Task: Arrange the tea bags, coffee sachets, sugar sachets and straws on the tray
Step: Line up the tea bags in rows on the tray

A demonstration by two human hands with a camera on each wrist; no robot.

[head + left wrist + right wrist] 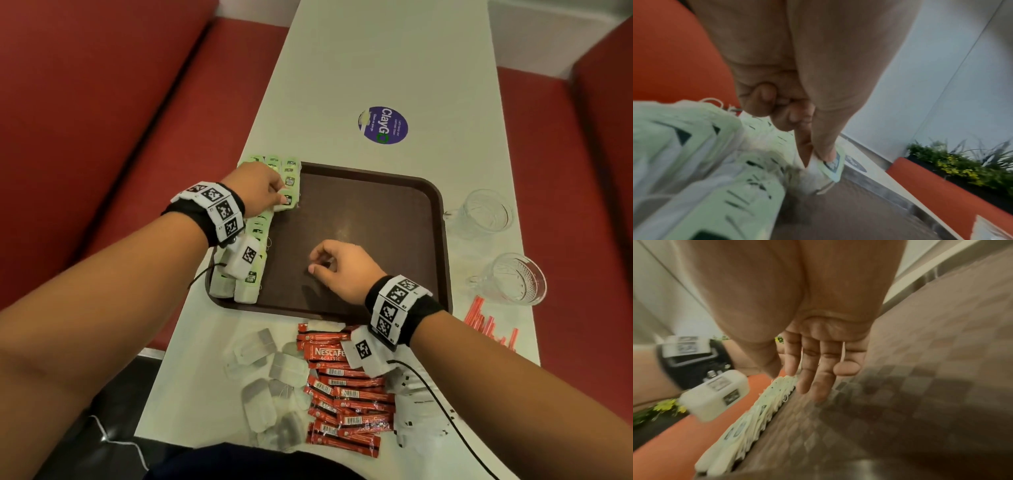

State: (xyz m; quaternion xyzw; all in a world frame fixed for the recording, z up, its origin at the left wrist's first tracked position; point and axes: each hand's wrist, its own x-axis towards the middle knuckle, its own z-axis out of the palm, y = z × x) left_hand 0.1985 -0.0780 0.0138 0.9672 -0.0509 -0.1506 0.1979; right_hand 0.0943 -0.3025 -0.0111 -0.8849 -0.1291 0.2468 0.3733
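Note:
A brown tray point(424, 240) lies in the middle of the white table. Green-tagged tea bags point(255, 236) stand in a row along its left edge, seen close up as tea bags point(694, 162) and tea bags point(756, 410). My left hand point(279, 197) pinches one green tea bag point(287, 200) near the far end of that row; thumb and forefinger of this hand point(818, 155) hold the bag point(833, 164). My right hand point(318, 263) hovers over the tray's bare middle with relaxed fingers point(813, 382), holding nothing.
On the table in front of the tray lie plain tea bags point(270, 377), red coffee sachets point(346, 387) and white sugar sachets point(421, 414). Red straws point(489, 325) and two glass cups point(486, 212) point(513, 277) are on the right. Red benches flank the table.

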